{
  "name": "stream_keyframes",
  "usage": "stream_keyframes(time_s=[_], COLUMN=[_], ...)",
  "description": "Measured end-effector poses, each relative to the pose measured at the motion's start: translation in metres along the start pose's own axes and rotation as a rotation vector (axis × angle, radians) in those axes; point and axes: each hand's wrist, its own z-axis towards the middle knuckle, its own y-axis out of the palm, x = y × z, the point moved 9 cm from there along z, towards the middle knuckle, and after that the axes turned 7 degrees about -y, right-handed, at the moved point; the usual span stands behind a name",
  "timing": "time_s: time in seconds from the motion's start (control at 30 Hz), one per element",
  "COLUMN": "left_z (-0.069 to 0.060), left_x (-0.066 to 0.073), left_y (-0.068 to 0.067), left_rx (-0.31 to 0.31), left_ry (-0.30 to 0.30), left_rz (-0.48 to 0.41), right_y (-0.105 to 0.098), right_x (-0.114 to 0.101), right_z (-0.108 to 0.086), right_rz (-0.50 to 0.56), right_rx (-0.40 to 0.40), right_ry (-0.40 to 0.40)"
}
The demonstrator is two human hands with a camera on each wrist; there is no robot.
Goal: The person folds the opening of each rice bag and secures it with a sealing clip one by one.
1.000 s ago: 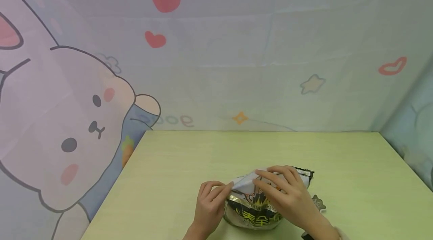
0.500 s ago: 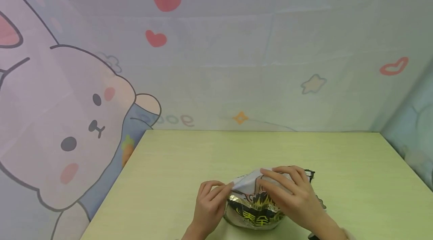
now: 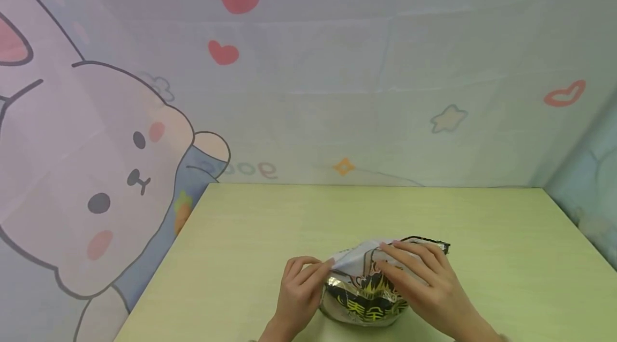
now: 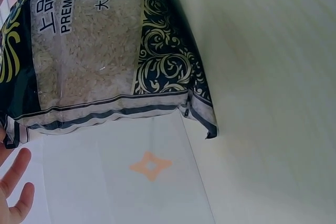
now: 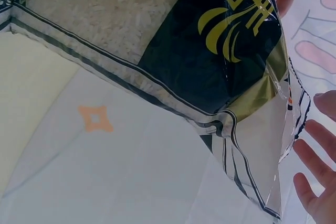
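A bag of rice (image 3: 363, 302) stands on the table, dark and gold with yellow characters and a white upper part. Grains show through its clear panel in the left wrist view. My left hand (image 3: 301, 288) pinches the left end of the bag's top; its loose fingers (image 4: 18, 171) spread beside the bag in the left wrist view. Nearly straight, the fingers of my right hand (image 3: 436, 288) lie against the top right of the bag. In the right wrist view these fingers (image 5: 317, 163) are spread near the white top edge. The far side of the bag is hidden in the head view.
The pale yellow-green table (image 3: 250, 229) runs back to a cloth backdrop (image 3: 328, 90) printed with hearts, stars and a rabbit (image 3: 62, 171). More printed cloth hangs beyond the table's right edge.
My right hand has slid a little to the right along the bag's top, covering the small grey shape and dark item once visible beside it. The left hand stays nearly still.
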Motion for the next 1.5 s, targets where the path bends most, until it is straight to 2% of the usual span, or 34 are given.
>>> stream_keyframes(time_s=[0.77, 0.97, 1.2, 1.5], left_z=[-0.001, -0.001, -0.001, -0.001], left_x=[-0.001, -0.001, -0.001, -0.002], left_y=[0.000, 0.001, 0.001, 0.002], left_rx=[-0.003, 0.001, -0.008, -0.011], left_ry=[-0.013, -0.004, -0.004, -0.011], left_rz=[-0.009, -0.008, 0.004, 0.000], right_y=[-0.006, -0.011, -0.017, -0.023], right_x=[-0.001, -0.003, -0.001, -0.001], right_z=[-0.027, -0.031, -0.042, -0.052], right_rz=[-0.030, -0.036, -0.048, -0.031], right_rx=[-0.056, -0.030, -0.046, -0.031], right_ry=[0.074, 0.064, 0.124, 0.148])
